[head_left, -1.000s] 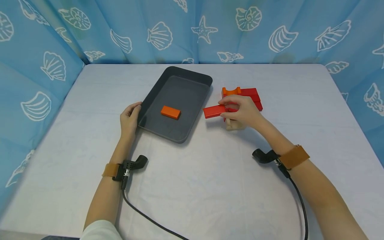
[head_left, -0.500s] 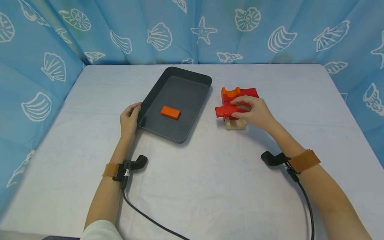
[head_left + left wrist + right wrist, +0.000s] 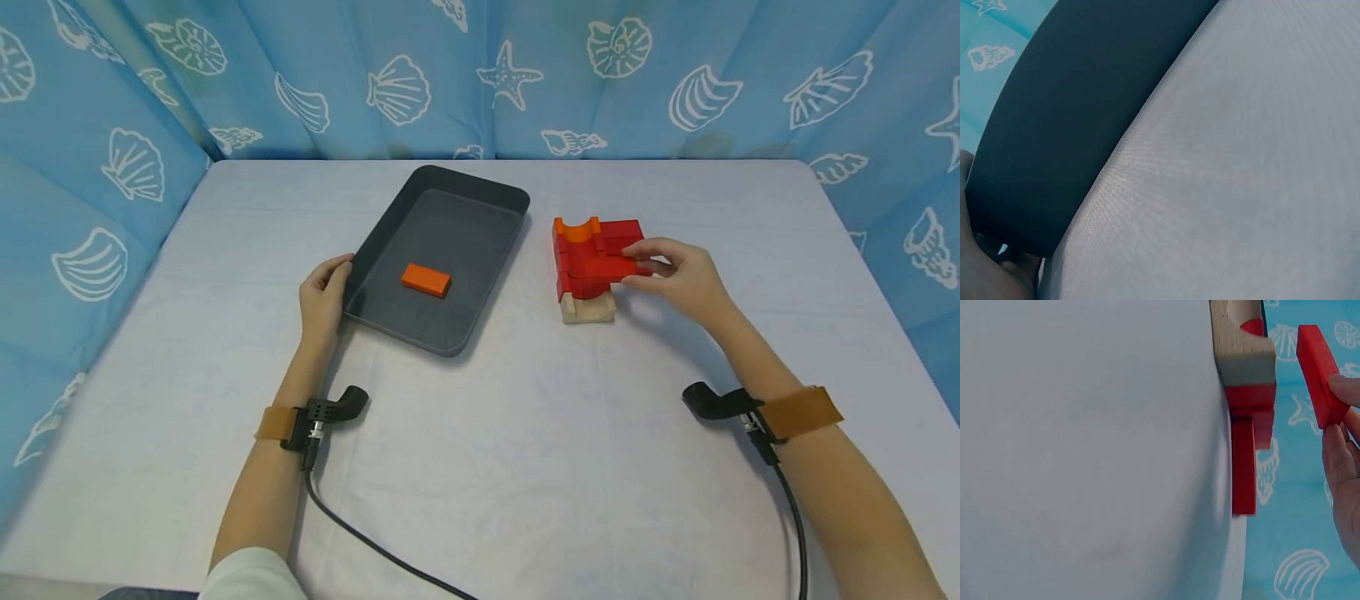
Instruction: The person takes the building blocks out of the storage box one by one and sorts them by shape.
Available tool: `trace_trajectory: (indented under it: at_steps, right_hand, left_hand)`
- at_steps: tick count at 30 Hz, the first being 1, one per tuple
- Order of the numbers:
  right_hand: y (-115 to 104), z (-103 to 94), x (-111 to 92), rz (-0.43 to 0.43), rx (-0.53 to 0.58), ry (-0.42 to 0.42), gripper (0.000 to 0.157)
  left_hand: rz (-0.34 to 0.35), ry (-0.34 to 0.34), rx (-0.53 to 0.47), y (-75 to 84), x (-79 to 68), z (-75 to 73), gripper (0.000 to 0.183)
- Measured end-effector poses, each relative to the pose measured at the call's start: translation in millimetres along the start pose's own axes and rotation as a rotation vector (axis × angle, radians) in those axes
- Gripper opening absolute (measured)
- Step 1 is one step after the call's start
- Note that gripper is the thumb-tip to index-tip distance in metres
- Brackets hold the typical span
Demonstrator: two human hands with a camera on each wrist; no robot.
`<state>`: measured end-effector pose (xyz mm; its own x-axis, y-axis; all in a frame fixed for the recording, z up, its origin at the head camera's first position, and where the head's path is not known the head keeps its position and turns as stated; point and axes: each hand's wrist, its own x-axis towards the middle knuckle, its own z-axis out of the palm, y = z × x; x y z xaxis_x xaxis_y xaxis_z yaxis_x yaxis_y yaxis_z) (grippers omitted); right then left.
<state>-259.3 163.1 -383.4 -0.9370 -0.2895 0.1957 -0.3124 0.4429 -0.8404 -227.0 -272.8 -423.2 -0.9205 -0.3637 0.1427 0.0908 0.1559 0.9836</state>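
Observation:
My left hand (image 3: 321,304) grips the near left corner of a dark grey tray (image 3: 480,187). In the left wrist view, fingers show at the corner of the tray wall (image 3: 1066,112). An orange rectangular block (image 3: 427,280) lies inside the tray. My right hand (image 3: 686,279) pinches the end of a red rectangular block (image 3: 611,267) between thumb and fingers. The right wrist view shows this red block (image 3: 1317,375) held up, apart from the stack. Below it stand red blocks (image 3: 622,231), a notched orange block (image 3: 577,232) and a natural wood block (image 3: 588,309) with a hollow.
A white cloth covers the table (image 3: 480,467). Behind and beside it hangs a blue curtain (image 3: 495,125) with white shells. Each wrist wears a camera on a brown strap (image 3: 801,414), and black cables (image 3: 375,557) run toward the near edge.
My right hand has moved to the right with the red block, from beside the tray to over the right part of the stack. The left hand and the tray have stayed in place.

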Motion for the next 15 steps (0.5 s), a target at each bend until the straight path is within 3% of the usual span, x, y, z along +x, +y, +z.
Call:
trace_trajectory:
  at_steps: [7,15]
  right_hand:
    - [7,-13.7,-6,-0.019,-0.012,0.030,0.033]
    - [26,-21.1,-11,0.062,-0.046,0.024,0.034]
  left_hand:
    - [0.000,0.003,0.020,0.1,0.0,-0.3,0.032]
    - [0.002,0.000,0.013,-1.6,0.5,-1.0,0.032]
